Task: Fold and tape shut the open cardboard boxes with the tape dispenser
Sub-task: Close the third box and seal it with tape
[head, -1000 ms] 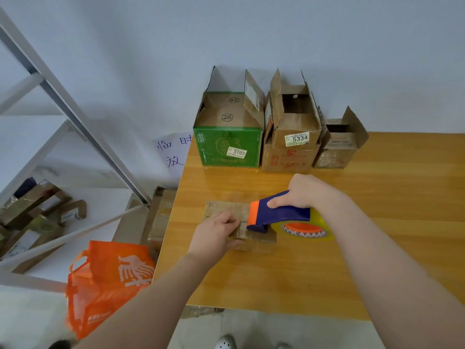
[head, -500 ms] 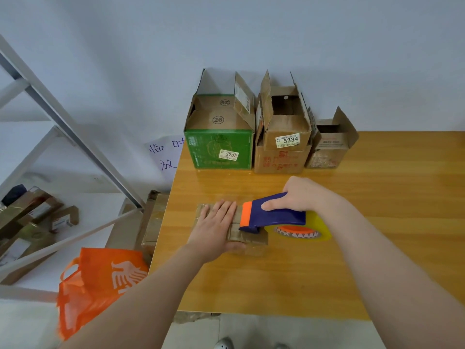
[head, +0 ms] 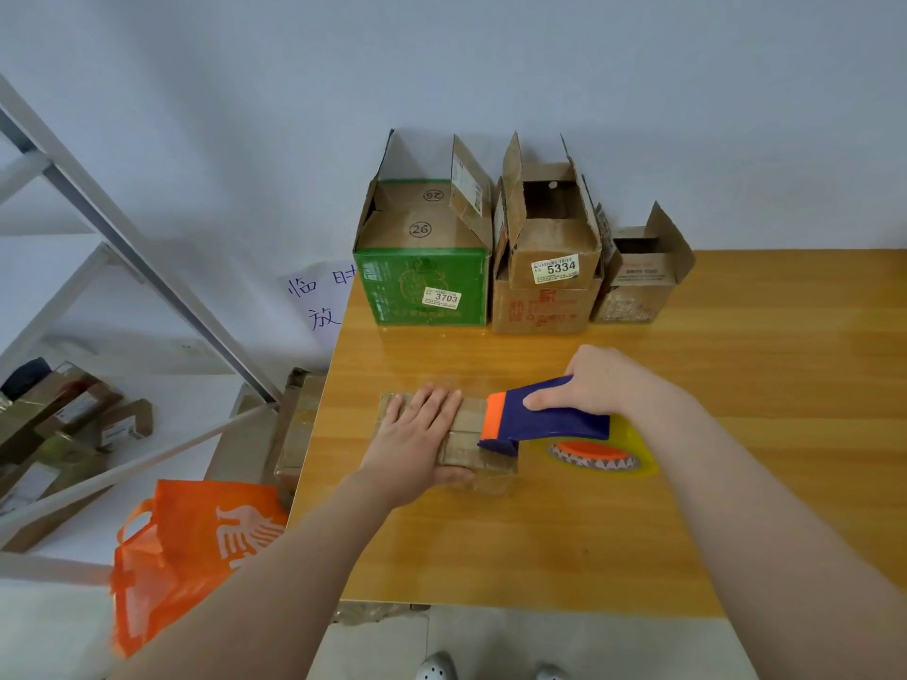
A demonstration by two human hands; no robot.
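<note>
Head-worn wide view faces forward and down; close above left hand (head: 417,439), right hand (head: 603,385) and table (head: 736,507).

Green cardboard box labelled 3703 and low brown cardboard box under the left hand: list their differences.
The green cardboard box labelled 3703 has top flaps standing open; the low brown cardboard box is folded shut. The green box is tall, at the back; the brown box is low, nearer the front. No hand touches the green box; the left hand presses the brown box. Both sit on the wooden table.
</note>
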